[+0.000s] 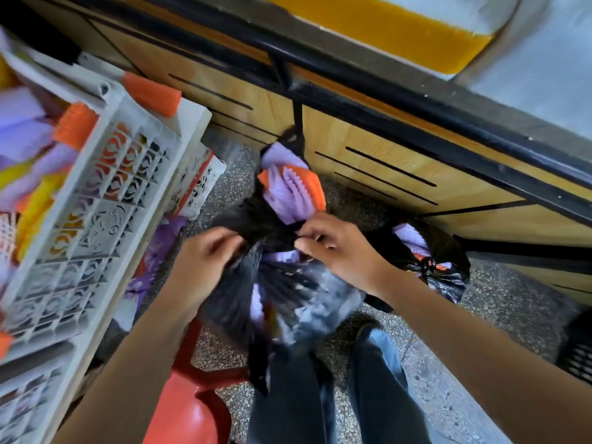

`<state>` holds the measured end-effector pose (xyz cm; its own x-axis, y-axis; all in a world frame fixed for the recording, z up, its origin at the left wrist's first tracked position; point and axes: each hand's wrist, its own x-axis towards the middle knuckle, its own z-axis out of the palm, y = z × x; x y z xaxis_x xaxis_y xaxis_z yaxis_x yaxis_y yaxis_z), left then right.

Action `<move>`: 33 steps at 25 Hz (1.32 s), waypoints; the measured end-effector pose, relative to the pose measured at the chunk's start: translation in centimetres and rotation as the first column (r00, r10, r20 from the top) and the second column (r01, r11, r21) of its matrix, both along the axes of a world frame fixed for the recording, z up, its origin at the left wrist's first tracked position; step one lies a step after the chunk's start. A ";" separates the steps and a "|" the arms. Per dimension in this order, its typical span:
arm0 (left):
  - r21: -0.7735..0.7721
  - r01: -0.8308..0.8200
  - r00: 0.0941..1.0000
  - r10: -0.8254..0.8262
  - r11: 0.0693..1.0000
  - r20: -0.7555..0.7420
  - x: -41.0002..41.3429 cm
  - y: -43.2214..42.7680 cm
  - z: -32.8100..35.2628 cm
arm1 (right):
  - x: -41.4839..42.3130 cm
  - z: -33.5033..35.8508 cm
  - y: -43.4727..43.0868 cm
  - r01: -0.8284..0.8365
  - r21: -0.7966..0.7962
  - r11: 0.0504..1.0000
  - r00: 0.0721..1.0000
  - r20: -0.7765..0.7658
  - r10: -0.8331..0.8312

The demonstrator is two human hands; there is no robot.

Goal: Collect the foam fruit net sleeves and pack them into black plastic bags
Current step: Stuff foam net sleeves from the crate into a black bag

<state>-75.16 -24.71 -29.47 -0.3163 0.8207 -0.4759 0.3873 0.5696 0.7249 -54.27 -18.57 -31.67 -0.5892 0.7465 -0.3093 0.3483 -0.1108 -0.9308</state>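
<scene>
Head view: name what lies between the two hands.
Head view: the black bag, gathered at its top, spans left hand to right hand, over purple sleeves.

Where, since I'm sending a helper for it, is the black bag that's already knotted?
Find the long wooden cabinet front, then the speckled floor at its foot, just right of the right hand. The knotted black bag sits there; unlike the gripped bag by the left hand and the open bag hanging from a strap, its neck is tied shut and nobody touches it.
</scene>
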 end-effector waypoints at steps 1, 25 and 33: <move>-0.040 -0.187 0.976 0.190 0.982 0.105 -0.5 -0.3 -0.2 | 0.3 0.1 -0.2 0.094 -0.141 0.986 0.993 -0.059 -0.103; -0.518 -0.626 0.138 0.737 0.582 0.661 3.2 2.5 -1.6 | 0.4 1.5 -0.7 0.027 -0.519 0.854 0.957 -0.234 -0.173; -0.314 -0.333 0.633 0.457 0.889 0.624 6.2 0.4 1.4 | -0.5 -0.6 -2.9 0.292 -0.422 0.858 0.946 -0.005 -0.324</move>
